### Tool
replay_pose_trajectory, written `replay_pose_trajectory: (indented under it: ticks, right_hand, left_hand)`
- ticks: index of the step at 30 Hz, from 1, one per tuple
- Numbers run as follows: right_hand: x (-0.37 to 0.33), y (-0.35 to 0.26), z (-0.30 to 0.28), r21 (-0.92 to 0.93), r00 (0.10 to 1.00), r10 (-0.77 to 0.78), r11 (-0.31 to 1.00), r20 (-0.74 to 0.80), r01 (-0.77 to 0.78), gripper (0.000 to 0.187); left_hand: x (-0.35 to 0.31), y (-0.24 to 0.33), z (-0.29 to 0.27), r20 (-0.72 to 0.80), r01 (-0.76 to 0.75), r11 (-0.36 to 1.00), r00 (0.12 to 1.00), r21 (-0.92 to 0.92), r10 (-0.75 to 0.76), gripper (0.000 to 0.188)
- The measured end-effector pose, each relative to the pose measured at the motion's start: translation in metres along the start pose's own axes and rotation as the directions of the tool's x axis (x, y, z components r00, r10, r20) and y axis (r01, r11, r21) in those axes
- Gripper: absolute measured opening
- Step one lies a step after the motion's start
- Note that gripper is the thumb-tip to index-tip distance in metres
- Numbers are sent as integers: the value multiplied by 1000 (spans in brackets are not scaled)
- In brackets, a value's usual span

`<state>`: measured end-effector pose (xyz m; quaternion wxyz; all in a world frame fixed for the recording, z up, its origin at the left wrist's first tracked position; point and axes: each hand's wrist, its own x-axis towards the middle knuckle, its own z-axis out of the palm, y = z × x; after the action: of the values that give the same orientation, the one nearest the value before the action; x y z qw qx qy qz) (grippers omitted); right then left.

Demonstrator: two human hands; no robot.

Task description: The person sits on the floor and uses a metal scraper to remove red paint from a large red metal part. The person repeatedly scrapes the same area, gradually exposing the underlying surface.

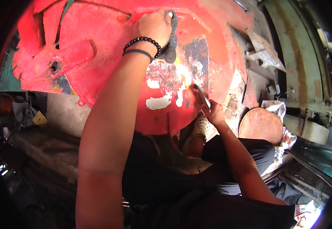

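Observation:
A large red-painted metal panel [112,65] lies before me. Its middle has a worn patch [170,82] of bare, whitish and dark spots. My left hand [153,27], with a beaded bracelet and a dark band at the wrist, is closed on a dark grey cloth [171,51] that hangs onto the panel just above the patch. Lower right, my right hand [215,113] grips a slim, flat tool [202,97] with a dark edge. Its tip meets or nearly meets the panel at the patch's right side; its exact kind is unclear.
My foot in a light perforated shoe [201,126] rests by the panel's lower edge. To the right are a round brown disc [261,126], crumpled foil [288,139], a grey metal bracket [263,51] and a long greenish metal beam [294,49]. Dark rags [24,110] lie left.

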<state>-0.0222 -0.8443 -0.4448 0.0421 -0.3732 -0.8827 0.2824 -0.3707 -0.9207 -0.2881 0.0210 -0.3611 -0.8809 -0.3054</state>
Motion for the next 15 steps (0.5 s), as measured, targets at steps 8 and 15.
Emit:
replay_pose_trajectory:
  ticks: [8, 15]
  right_hand:
    - [-8, -12, -25, 209, 922, 276, 918, 271, -336, 28]
    - [-20, -12, -20, 333, 786, 324, 772, 526, -542, 29]
  left_hand:
    - [-3, 2, -4, 13, 48, 999, 999, -11, -48, 39]
    - [-2, 3, -5, 44, 78, 997, 996, -15, -78, 40]
